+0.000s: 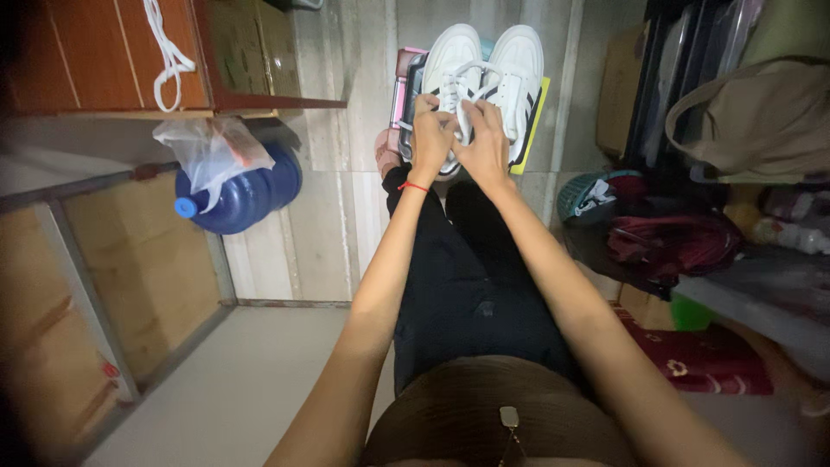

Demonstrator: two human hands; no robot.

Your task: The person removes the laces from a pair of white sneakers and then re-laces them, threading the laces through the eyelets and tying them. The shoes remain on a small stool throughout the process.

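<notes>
A pair of white sneakers [493, 60] with dark side stripes and white laces rests on my lap, toes pointing away. My left hand [430, 134], with a red thread at the wrist, grips the near end of the left shoe by the laces. Beside it, my right hand [486, 143] pinches the laces of the right shoe. Both hands touch each other over the shoes. Under the shoes lie a yellow-green flat thing [538, 104] and a pink-edged tray [403, 86]. My legs wear black trousers [467, 285].
A blue water jug [246, 195] with a plastic bag [207, 151] on it lies at the left. A wooden cabinet [130, 52] stands at top left. At the right are a tan bag [761, 121], a dark red bag [674, 242] and clutter. Pale tiled floor [328, 225] lies between.
</notes>
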